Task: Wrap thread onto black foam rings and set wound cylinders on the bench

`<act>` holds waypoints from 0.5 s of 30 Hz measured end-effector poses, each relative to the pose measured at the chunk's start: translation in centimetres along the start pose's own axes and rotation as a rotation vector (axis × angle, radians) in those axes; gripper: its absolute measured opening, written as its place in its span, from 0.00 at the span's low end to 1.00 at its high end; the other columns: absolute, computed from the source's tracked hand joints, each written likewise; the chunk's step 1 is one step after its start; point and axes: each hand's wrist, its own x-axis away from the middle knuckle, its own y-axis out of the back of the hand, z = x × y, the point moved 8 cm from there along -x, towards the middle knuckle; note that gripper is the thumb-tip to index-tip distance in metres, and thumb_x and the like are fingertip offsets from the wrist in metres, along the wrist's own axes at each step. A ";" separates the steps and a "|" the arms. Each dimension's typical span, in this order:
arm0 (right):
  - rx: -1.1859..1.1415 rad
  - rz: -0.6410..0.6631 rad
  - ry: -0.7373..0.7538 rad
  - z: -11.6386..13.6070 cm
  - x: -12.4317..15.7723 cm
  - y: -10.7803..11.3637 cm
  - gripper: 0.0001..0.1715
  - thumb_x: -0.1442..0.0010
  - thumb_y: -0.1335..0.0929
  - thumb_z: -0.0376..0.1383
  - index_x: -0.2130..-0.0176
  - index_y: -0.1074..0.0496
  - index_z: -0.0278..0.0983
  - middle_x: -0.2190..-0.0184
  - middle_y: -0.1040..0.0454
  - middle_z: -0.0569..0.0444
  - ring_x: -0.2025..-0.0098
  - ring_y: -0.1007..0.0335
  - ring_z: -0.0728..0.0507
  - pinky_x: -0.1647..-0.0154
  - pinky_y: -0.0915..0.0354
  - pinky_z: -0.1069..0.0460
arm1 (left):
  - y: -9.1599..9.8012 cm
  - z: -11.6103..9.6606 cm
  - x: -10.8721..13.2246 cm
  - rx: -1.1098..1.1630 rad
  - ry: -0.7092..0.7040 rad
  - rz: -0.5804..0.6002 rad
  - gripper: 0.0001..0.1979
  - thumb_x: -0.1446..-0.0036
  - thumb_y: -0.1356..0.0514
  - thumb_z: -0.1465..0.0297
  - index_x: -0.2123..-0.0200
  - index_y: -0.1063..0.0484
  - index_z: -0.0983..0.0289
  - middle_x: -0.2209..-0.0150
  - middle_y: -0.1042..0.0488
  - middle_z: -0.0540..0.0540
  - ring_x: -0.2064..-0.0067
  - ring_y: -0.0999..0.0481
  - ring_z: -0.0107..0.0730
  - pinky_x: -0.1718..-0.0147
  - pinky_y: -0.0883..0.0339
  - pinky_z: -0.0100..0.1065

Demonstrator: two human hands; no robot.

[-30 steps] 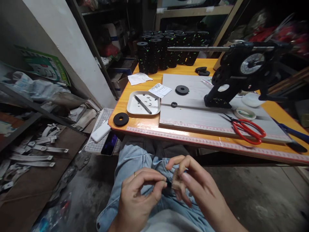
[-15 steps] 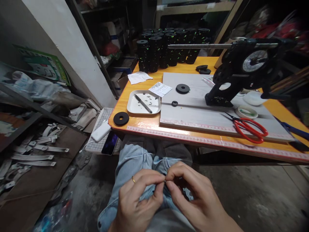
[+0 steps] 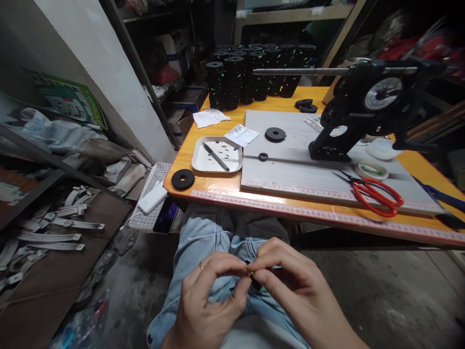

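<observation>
Left hand (image 3: 212, 298): curled, thumb and forefinger pinched on a tiny piece (image 3: 250, 274).
Right hand (image 3: 290, 288): curled, fingertips nipping the same tiny piece.

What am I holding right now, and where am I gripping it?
A tiny object, too small to identify, pinched between the fingertips of the left hand and the right hand, one from each side.

Left hand (image 3: 209, 298), right hand (image 3: 294, 288) — fingertips touching.
</observation>
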 end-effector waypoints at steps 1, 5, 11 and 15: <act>-0.043 -0.016 -0.028 -0.3 -0.1 0.1 0.07 0.36 0.31 0.37 0.65 0.23 0.40 0.70 0.28 0.53 0.67 0.32 0.46 0.67 0.38 0.53 | 0.0 -0.3 0.0 -0.019 -0.037 -0.007 0.16 0.47 0.37 0.83 0.57 0.29 0.61 0.65 0.23 0.53 0.63 0.21 0.31 0.63 0.24 0.28; -0.148 -0.031 -0.116 -1.2 -0.6 0.2 0.09 0.38 0.30 0.40 0.68 0.22 0.39 0.72 0.28 0.54 0.70 0.33 0.48 0.69 0.38 0.54 | -0.1 -2.1 -0.5 -0.109 -0.224 -0.045 0.17 0.49 0.36 0.84 0.56 0.28 0.64 0.66 0.22 0.54 0.64 0.21 0.31 0.64 0.24 0.29; -0.050 -0.016 -0.060 -0.5 -0.6 0.2 0.09 0.37 0.31 0.37 0.69 0.24 0.38 0.72 0.28 0.55 0.69 0.32 0.48 0.70 0.38 0.55 | -0.4 -3.3 -1.0 -0.263 -0.377 -0.053 0.09 0.45 0.39 0.84 0.63 0.28 0.67 0.70 0.23 0.54 0.67 0.22 0.30 0.66 0.24 0.29; 0.101 -0.007 0.063 0.4 -0.2 0.0 0.09 0.33 0.36 0.33 0.66 0.28 0.38 0.69 0.30 0.55 0.67 0.33 0.48 0.67 0.39 0.54 | -1.0 -3.2 -1.1 -0.353 -0.382 0.014 0.07 0.44 0.40 0.82 0.64 0.30 0.66 0.72 0.24 0.54 0.68 0.22 0.31 0.67 0.26 0.30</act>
